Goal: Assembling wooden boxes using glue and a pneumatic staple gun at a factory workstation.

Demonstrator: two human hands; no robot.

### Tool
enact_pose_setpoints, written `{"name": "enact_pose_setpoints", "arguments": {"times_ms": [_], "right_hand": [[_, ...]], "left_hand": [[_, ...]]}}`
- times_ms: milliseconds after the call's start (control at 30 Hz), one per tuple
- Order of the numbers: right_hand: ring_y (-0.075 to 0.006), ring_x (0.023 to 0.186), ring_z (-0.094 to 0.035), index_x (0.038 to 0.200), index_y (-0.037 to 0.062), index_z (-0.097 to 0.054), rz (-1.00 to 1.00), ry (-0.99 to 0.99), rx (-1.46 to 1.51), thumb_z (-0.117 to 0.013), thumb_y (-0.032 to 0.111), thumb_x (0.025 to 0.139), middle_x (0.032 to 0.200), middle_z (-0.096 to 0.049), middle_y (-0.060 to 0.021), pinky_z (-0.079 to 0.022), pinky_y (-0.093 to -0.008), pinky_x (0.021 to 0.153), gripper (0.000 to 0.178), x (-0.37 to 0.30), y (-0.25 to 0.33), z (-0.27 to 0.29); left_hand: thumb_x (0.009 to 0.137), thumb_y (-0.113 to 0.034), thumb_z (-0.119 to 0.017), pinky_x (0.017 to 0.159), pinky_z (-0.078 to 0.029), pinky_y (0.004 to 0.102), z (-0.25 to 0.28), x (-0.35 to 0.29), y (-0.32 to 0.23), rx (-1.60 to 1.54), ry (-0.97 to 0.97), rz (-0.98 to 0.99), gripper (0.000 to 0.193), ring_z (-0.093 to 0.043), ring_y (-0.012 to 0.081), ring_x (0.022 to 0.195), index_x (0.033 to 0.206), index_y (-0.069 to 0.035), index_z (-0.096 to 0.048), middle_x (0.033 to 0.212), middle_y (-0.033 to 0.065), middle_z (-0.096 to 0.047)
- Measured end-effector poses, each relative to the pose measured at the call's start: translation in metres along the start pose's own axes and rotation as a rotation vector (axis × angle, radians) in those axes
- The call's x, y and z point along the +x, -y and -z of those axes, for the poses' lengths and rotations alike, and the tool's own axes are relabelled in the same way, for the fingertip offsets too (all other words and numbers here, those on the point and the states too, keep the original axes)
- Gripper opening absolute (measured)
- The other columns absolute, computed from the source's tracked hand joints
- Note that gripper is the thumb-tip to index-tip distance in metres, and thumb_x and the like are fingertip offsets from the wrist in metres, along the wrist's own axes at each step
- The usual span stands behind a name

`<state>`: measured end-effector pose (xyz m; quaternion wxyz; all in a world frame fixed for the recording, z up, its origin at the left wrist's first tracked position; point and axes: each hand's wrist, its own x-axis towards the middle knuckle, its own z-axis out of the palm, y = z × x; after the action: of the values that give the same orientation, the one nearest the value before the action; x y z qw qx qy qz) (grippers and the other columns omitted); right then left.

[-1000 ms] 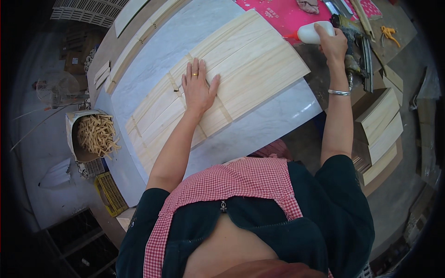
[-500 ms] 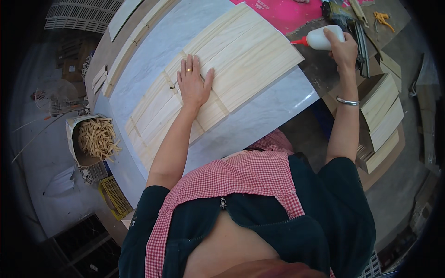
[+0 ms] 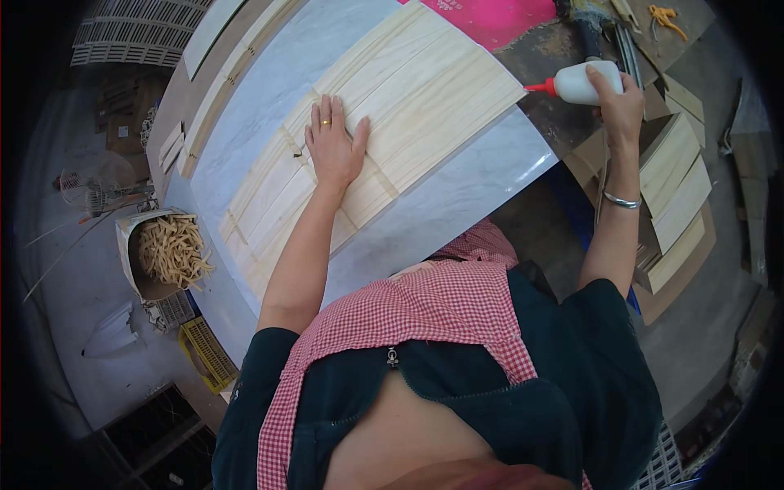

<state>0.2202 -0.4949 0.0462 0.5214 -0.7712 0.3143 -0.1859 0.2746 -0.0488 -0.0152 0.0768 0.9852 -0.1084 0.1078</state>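
Pale wooden boards (image 3: 425, 98) lie side by side across the table, making one wide panel with thin strips running across it. My left hand (image 3: 335, 151) rests flat on the panel, fingers stretched out, a ring on one of them. In my right hand (image 3: 621, 106) I grip a white squeeze bottle (image 3: 581, 83) with a red nozzle, tilted on its side. The nozzle tip points left and is at the panel's right end, by its near corner. Whether the tip touches the wood I cannot tell.
A box of small wooden strips (image 3: 175, 253) stands left of the table (image 3: 482, 171). Stacked boards in a carton (image 3: 674, 196) are at my right. Beyond the bottle lie a dark tool (image 3: 590, 28) and orange-handled pliers (image 3: 665, 20). A fan (image 3: 94, 180) stands far left.
My right hand has brought the bottle nearer to me and slightly right, its nozzle now by the panel's near right corner. My left hand stays flat on the boards.
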Motion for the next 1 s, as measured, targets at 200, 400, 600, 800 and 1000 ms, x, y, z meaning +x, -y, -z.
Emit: {"name": "enact_pose_setpoints", "arguments": {"times_ms": [200,400,600,800,1000], "right_hand": [[-0.0171,0.056,-0.060,0.110,-0.0086,-0.065,0.075,-0.020,0.042,-0.079,0.040,0.080,0.087,-0.070,-0.0160,-0.048,-0.0257,0.048,0.059,0.015,0.000,-0.036],[-0.0226,0.064,-0.066,0.109,-0.0081,-0.066,0.129,0.001,0.089,-0.079,0.043,0.080,0.090,-0.071,-0.0177,-0.054,-0.0318,0.057,0.060,0.034,0.008,-0.074],[-0.0287,0.076,-0.069,0.111,-0.0076,-0.066,0.214,-0.024,0.023,-0.077,0.048,0.079,0.094,-0.073,-0.0195,-0.057,-0.0372,0.071,0.065,0.056,0.007,-0.106],[-0.0338,0.087,-0.070,0.113,-0.0067,-0.067,0.216,-0.012,0.006,-0.075,0.052,0.078,0.099,-0.073,-0.0211,-0.056,-0.0402,0.081,0.069,0.070,0.021,-0.139],[-0.0357,0.088,-0.070,0.113,-0.0062,-0.067,0.310,-0.076,-0.026,-0.074,0.054,0.077,0.101,-0.072,-0.0218,-0.056,-0.0410,0.081,0.070,0.091,0.029,-0.179]], "left_hand": [[0.098,-0.051,-0.051,0.118,-0.021,0.0521,0.000,0.000,0.000,0.012,0.004,-0.001,0.073,-0.028,0.0374,0.149,0.150,-0.001,-0.042,0.159,0.0175,-0.037],[0.098,-0.051,-0.051,0.119,-0.021,0.0526,0.003,0.001,-0.002,0.000,0.018,0.006,0.074,-0.028,0.0379,0.149,0.151,-0.001,-0.041,0.160,0.0175,-0.036],[0.098,-0.051,-0.051,0.119,-0.021,0.0531,0.005,0.001,-0.003,0.003,0.015,0.008,0.074,-0.027,0.0383,0.150,0.151,-0.001,-0.040,0.161,0.0171,-0.035],[0.098,-0.050,-0.051,0.119,-0.021,0.0536,0.006,0.001,-0.004,0.005,0.034,0.025,0.074,-0.026,0.0381,0.150,0.152,-0.001,-0.039,0.162,0.0162,-0.033],[0.098,-0.049,-0.052,0.119,-0.021,0.0538,0.008,0.000,-0.006,-0.002,0.018,0.016,0.073,-0.026,0.0378,0.150,0.151,-0.001,-0.040,0.163,0.0155,-0.032]]}}
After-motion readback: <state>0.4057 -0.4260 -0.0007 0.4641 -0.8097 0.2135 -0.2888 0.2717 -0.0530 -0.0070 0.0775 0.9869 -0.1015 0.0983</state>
